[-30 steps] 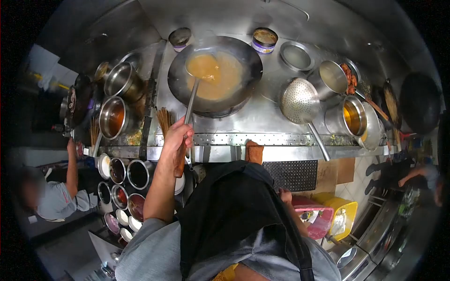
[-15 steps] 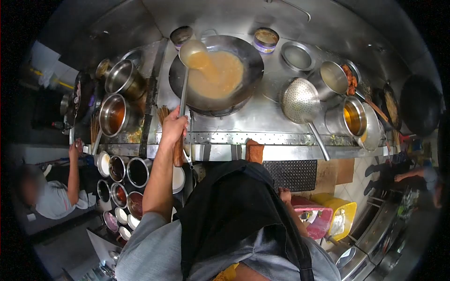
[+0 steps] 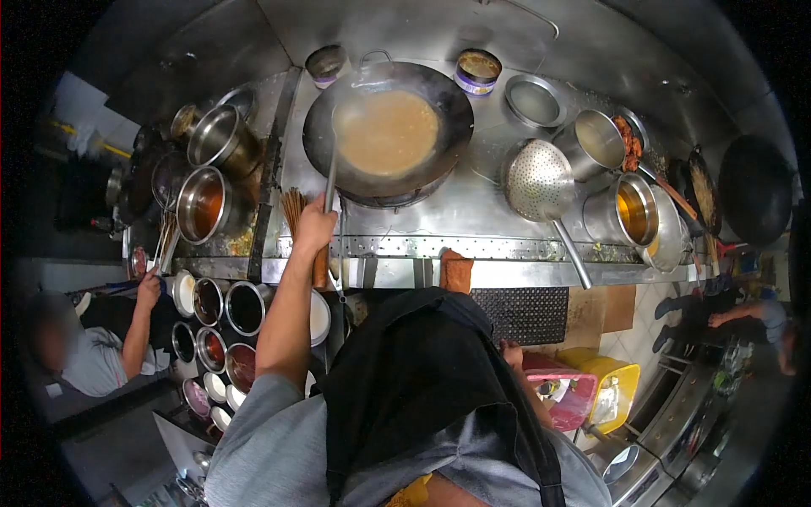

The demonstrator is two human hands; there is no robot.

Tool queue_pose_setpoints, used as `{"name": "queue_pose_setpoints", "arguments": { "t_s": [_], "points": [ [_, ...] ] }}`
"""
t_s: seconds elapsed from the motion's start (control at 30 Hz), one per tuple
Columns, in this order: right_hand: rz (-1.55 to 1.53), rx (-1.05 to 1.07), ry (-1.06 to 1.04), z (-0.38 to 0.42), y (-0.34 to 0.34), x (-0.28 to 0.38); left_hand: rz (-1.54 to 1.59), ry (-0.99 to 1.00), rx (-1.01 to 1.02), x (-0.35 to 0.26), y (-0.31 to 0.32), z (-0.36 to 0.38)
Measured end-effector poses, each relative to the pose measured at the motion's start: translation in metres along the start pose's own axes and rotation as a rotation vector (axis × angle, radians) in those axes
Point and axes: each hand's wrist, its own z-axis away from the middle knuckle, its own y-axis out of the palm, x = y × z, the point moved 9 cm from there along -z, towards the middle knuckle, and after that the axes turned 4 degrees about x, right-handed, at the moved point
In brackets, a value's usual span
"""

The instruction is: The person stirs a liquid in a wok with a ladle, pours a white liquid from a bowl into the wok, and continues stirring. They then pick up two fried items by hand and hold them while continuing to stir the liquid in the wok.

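My left hand is closed round the long handle of a ladle. The ladle's bowl lies in the left side of a dark wok, blurred by steam and hard to make out. Cloudy tan liquid fills the wok's middle. Low at my right side, beside the black apron, hangs my right hand; it is small in the view and its fingers are mostly hidden.
Right of the wok lie a perforated strainer and a pot of yellow liquid. A pot of reddish-brown liquid stands left. Sauce containers sit below. A folded brown cloth rests on the edge. Another person works at far left.
The ladle's bowl, raised and pouring tan liquid before, has come down into the wok. My left hand has shifted slightly. At far left, the other person's hand and pan have moved.
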Motion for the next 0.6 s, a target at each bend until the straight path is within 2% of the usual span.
{"name": "queue_pose_setpoints", "arguments": {
  "t_s": [0.07, 0.1, 0.13, 0.17, 0.2, 0.27, 0.3, 0.37, 0.4, 0.47, 0.6],
  "points": [
    [-0.015, -0.050, 0.001, 0.003, -0.003, 0.001, 0.699, -0.445, 0.435, 0.012, 0.039, 0.021],
    [-0.012, -0.048, 0.001, -0.010, -0.001, -0.016, 0.700, -0.448, 0.434, -0.001, 0.028, 0.027],
    [0.148, -0.081, -0.099, -0.041, 0.002, -0.048, 0.995, -0.592, 0.447, -0.012, 0.025, 0.040],
    [0.306, -0.114, -0.200, -0.039, 0.002, -0.032, 1.292, -0.732, 0.452, -0.020, 0.028, 0.049],
    [0.307, -0.113, -0.201, -0.037, 0.000, -0.029, 1.440, -0.755, 0.524, -0.017, 0.036, 0.051],
    [0.174, -0.039, -0.018, -0.029, -0.001, -0.033, 1.505, -0.747, 0.527, -0.021, 0.035, 0.055],
    [0.174, -0.040, -0.018, -0.040, 0.000, -0.046, 1.570, -0.738, 0.531, -0.024, 0.033, 0.057],
    [0.357, -0.085, -0.173, -0.058, 0.002, -0.054, 1.531, -0.720, 0.517, -0.028, 0.025, 0.063],
    [0.356, -0.085, -0.173, -0.046, 0.000, -0.038, 1.491, -0.702, 0.503, -0.030, 0.019, 0.065],
    [-0.032, 0.016, -0.029, -0.020, 0.001, -0.014, 1.432, -0.684, 0.459, -0.035, 0.009, 0.069],
    [-0.122, 0.046, 0.033, -0.009, 0.004, 0.002, 1.321, -0.614, 0.417, -0.026, -0.001, 0.066]
  ]
}}
